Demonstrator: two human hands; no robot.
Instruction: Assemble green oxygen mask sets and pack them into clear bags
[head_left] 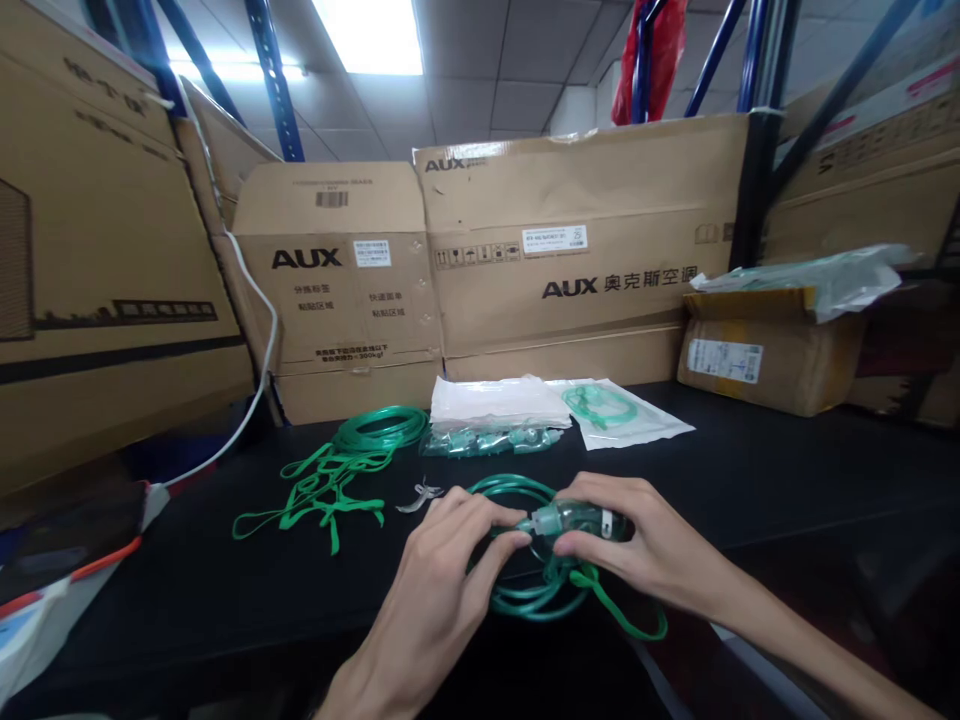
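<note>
Left hand (448,562) has thumb and fingers pinched nearly together on a green connector (523,525), right above the coiled tubing (536,604). Right hand (639,515)'s kinda half-curled, gripping a clear greenish plastic piece (581,516) around its sides.

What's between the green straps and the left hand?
A small, curved, clear plastic piece on the black tabletop, between the green straps and left hand; head view.
</note>
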